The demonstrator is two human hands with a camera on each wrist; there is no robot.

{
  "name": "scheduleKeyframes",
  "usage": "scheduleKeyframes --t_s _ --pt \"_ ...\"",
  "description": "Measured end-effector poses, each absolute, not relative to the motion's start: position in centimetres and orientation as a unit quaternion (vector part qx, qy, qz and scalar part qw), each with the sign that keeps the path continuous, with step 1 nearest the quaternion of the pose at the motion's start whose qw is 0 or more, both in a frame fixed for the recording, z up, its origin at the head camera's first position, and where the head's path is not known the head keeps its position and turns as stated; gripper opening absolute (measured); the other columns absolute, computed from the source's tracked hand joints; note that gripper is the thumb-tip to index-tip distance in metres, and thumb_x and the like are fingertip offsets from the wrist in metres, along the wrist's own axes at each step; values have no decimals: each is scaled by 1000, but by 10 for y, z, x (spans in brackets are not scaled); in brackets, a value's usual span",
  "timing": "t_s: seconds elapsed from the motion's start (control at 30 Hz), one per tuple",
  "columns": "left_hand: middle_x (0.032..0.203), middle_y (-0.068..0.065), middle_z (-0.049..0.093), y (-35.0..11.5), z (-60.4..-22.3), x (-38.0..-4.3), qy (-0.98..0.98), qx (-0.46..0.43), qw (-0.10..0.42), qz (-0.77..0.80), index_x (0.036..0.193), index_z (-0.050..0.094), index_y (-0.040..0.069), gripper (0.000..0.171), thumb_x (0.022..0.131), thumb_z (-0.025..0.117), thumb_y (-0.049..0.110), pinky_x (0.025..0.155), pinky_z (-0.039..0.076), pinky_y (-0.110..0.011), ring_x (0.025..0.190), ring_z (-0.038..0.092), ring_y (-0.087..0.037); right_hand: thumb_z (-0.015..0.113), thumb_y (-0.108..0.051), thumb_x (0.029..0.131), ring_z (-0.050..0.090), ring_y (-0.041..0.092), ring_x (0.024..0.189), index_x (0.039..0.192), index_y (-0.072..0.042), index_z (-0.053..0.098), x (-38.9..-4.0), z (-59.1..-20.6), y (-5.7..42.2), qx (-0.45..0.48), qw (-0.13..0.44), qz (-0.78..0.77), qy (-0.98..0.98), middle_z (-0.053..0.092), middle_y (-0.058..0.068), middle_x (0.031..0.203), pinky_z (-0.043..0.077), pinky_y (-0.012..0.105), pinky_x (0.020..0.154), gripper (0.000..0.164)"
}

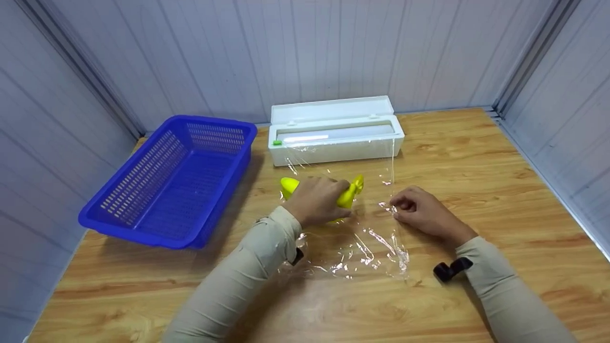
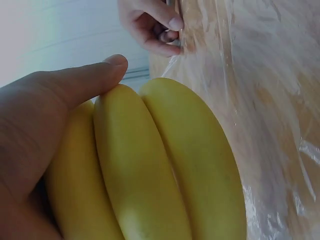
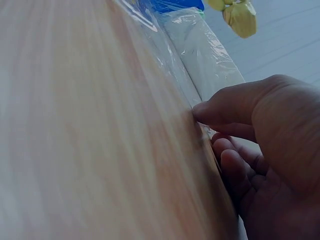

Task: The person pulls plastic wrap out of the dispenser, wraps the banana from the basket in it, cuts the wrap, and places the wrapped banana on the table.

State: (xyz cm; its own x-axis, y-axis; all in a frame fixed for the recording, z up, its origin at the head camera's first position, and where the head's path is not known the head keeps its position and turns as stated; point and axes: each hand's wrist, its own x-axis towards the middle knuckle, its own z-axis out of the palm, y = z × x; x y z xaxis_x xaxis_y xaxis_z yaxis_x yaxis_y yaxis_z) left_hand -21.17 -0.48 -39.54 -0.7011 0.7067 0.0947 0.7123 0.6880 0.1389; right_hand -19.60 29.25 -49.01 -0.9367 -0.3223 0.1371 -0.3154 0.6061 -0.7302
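My left hand [image 1: 315, 201] grips a bunch of yellow bananas [image 1: 346, 199] from above, over a sheet of clear plastic wrap [image 1: 364, 252]. Up close in the left wrist view, the thumb lies along the bananas [image 2: 142, 165] and the film spreads beyond them. To the right, my right hand [image 1: 426, 213] pinches the side edge of the film between thumb and fingers. The right wrist view shows the same pinch, with the film [image 3: 192, 45] running off from the fingertips. The film stretches back to a white wrap dispenser box [image 1: 336, 151], its lid raised.
A blue plastic basket [image 1: 190, 238] with slotted sides stands on the left of the wooden table [image 1: 481, 190]. On the dispenser's front rim, at its left end, sits a small green slider [image 1: 277, 142]. Pale panel walls [image 1: 324, 52] enclose the table at the back and sides.
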Motion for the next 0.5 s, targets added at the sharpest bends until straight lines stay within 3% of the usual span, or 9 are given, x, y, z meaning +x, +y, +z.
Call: scheduleKeyframes --t_s 0.5 --pt "92 0 64 14 -407 -214 -923 -382 -13 -53 109 68 12 42 87 74 47 62 46 -32 72 56 -17 75 -11 88 55 21 93 111 -7 71 -197 -489 292 -170 11 -399 901 59 7 102 47 26 78 24"
